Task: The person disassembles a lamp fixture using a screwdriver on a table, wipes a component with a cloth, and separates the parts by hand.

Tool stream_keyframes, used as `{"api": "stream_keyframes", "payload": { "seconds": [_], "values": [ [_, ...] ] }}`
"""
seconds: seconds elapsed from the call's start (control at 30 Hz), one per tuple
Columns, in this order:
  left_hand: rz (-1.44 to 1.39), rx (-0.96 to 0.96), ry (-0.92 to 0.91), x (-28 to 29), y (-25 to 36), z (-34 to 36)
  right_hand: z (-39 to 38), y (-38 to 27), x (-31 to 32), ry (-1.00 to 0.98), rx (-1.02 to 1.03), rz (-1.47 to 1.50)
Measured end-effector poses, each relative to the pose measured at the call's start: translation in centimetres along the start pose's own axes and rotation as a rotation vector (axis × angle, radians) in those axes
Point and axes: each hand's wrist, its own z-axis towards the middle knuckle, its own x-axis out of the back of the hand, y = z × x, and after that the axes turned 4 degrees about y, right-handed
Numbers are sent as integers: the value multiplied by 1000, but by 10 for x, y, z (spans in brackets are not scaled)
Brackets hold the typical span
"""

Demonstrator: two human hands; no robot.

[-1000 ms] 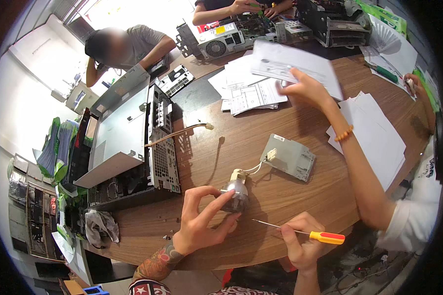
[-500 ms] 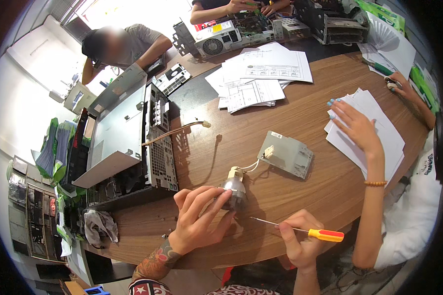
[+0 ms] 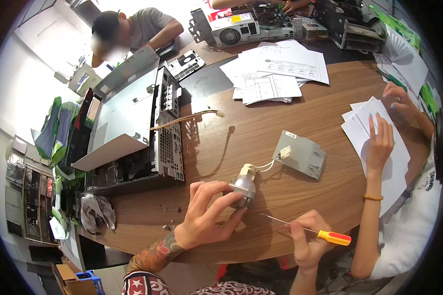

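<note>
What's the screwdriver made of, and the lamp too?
The screwdriver handle looks like glossy plastic, bright yellow and red; its thin shaft gleams like metal. The lamp has a shiny, rounded, silvery body, probably glass; its cream neck looks duller, maybe ceramic, but I can't be sure.

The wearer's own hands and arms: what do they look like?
The left hand and right hand are ungloved. A tattoo with a red flower marks the left forearm, near a dark-red sleeve with white stars. The right forearm shows no sleeve.

Yellow label [image 3: 237, 18] on metal unit [image 3: 251, 29], white label [image 3: 291, 134] on grey plate [image 3: 304, 158], printed sheets [image 3: 270, 87], illegible
</note>
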Motion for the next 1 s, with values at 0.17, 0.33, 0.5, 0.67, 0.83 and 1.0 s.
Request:
{"api": "stream_keyframes", "payload": {
  "seconds": [0.17, 0.33, 0.5, 0.67, 0.83, 1.0],
  "values": [
    [6, -38, 24, 2, -1, 0, -1, 0, -1, 7, 3, -2],
    [26, -10, 9, 1, 5, 3, -2, 3, 1, 14, 24, 0],
    [99, -6, 3, 0, 6, 5, 0, -1, 1, 4, -3, 30],
    [70, 14, 57, 2, 10, 3, -1, 1, 0, 8, 0, 36],
    [89, -5, 64, 2, 8, 3, 0, 1, 2, 1, 12, 22],
    [86, 7, 111, -2, 7, 2, -1, 2, 1, -2, 3, 30]
  ]
}}
